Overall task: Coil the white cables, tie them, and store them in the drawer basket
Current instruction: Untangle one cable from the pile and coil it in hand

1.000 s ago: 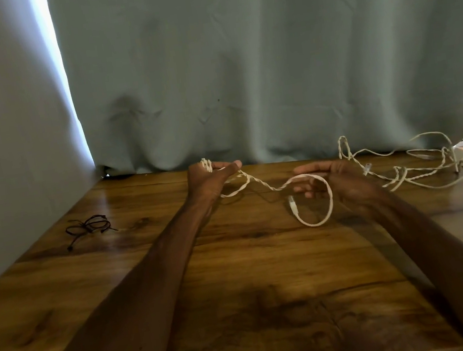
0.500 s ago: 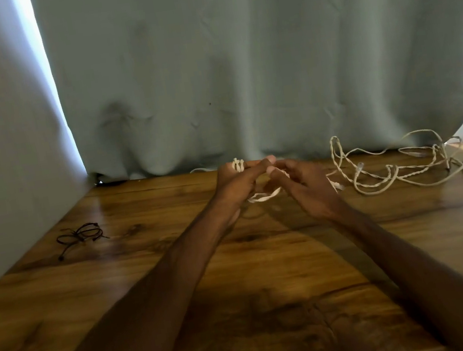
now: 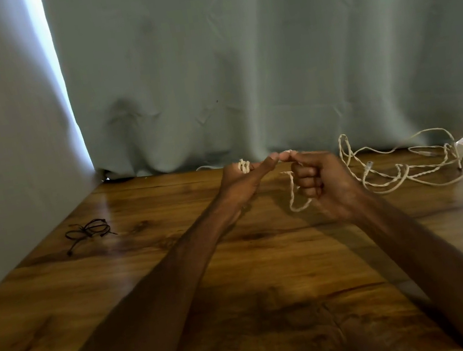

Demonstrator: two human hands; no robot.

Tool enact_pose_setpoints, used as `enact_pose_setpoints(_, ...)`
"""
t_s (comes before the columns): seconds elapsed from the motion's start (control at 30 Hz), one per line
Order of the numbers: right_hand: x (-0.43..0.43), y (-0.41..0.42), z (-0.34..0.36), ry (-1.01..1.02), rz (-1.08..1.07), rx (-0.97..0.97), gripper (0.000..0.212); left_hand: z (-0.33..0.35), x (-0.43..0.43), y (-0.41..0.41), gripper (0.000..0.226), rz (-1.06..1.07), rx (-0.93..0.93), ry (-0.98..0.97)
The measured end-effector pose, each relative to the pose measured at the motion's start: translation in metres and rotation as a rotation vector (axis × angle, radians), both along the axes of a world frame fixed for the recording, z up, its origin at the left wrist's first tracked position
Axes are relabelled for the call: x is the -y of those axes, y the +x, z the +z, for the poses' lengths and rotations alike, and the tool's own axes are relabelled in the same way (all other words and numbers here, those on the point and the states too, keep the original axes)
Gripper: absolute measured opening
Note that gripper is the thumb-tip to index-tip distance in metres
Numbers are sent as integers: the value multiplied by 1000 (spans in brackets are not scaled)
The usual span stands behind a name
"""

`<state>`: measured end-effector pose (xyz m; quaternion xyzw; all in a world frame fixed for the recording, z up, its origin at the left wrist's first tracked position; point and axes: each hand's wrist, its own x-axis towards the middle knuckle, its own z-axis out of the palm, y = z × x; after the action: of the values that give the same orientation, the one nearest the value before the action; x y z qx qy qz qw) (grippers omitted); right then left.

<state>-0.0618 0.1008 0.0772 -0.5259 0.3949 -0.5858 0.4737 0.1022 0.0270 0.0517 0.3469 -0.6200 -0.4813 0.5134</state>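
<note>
A long white cable [image 3: 411,168] lies in a loose tangle on the wooden table [image 3: 245,309] at the back right, by the curtain. Its near end runs to my two hands, which meet above the table's far middle. My left hand [image 3: 240,183] holds several small turns of the cable wound against its fingers, with the thumb stretched right. My right hand [image 3: 319,179] is curled into a fist and pinches the cable at its thumb tip, touching the left thumb. A short loop of cable hangs below the right fist. The drawer basket is not in view.
A small bundle of thin dark ties [image 3: 89,231] lies on the table at the left. A grey-green curtain [image 3: 267,63] hangs along the table's back edge, and a pale wall [image 3: 2,151] closes the left side.
My hands came together from about a forearm's width apart. The open loop that hung between them is taken up; only a short loop hangs under the right fist. The view shifted slightly.
</note>
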Motion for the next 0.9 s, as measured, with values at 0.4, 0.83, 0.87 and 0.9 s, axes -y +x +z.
enact_pose_setpoints(0.4, 5, -18, -11, -590, -578, -768, 28, 19, -32, -11, 52, -707, 320, 244)
enact_pose_setpoints(0.83, 16, -15, -29, -369, -312, -916, 41, 29, -29, -24, 42, -865, -259, 287)
enact_pose_setpoints(0.87, 18, -11, -34, -328, -300, -960, 43, 27, -27, -26, 43, -796, -274, 288)
enact_pose_setpoints(0.9, 19, -8, -38, -308, -290, -1005, 43, 26, -25, -26, 42, -704, -292, 290)
